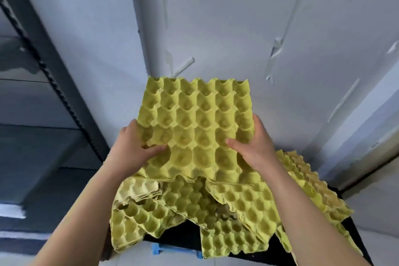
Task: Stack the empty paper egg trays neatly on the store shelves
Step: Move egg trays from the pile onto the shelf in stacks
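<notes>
Overall, one view from the head camera, listed by size.

Wall (216,17): pale panels filling the upper and right parts of the view, meeting at a corner behind the trays. Strips of pale tape (183,67) are stuck across the panels.

Shelving rack (43,54): dark metal, on the left. A notched upright runs slantwise from the top left down toward the left forearm. Grey shelf boards (32,147) lie behind it.

Heap of trays (237,205): yellow-green paper egg trays, cups empty, lying loose and overlapping at different angles on a black surface (187,233) low in the view. Some edges are torn or bent. A further stack (313,183) leans off to the right, just beside the heap.

Held tray (198,119): one yellow-green paper egg tray, cups upward and empty, lifted above the heap in front of the wall corner. Its far edge tilts away toward the wall. It is not on any shelf.

Left hand (133,147): grip closed on the tray's left near edge, thumb on top, fingers hidden beneath.

Right hand (257,147): grip closed on the tray's right near edge, thumb laid across the cups, fingers round the side.

Blue piece (164,248): small, at the near rim of the black surface; its kind cannot be told.
</notes>
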A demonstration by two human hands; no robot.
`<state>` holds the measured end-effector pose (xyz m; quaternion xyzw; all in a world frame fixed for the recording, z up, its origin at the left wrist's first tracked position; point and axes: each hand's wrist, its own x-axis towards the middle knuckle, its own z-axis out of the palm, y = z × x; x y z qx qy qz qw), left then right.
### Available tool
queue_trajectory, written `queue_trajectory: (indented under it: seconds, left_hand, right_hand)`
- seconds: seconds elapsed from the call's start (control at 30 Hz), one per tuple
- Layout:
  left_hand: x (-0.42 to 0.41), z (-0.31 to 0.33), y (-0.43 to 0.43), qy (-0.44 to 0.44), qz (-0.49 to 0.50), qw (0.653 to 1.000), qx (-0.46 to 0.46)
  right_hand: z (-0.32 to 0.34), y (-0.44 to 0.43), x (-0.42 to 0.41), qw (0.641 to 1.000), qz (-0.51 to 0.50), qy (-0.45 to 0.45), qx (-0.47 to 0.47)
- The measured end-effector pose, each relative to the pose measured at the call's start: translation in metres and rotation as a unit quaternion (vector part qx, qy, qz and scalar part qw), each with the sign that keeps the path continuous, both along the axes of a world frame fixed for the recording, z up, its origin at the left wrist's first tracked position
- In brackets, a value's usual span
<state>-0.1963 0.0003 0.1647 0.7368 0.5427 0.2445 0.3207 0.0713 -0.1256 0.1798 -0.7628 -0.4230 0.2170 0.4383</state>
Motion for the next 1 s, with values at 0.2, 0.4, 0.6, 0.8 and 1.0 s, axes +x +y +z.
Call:
queue_trajectory:
  seconds: [0.2,0.4,0.6,0.8,1.0]
  left_hand:
    - [-0.072,0.033,-0.060,-0.044,0.109,0.992,0.055]
    - [-0.140,0.056,-0.114,-0.032,0.252,0.959,0.124]
    - [-0.228,0.081,-0.149,-0.048,0.332,0.929,0.157]
    - [-0.326,0.094,-0.162,-0.061,0.391,0.903,0.166]
    - [-0.451,0.118,-0.163,-0.064,0.421,0.887,0.177]
  right_hand:
    - [0.020,0.024,-0.050,0.992,0.119,-0.021,0.024]
    - [0.047,0.031,-0.123,0.975,0.216,-0.022,0.050]
    - [0.084,0.037,-0.217,0.950,0.296,-0.031,0.098]
    - [0.107,0.050,-0.324,0.929,0.336,-0.067,0.140]
    - [0.132,0.061,-0.449,0.919,0.368,-0.051,0.131]
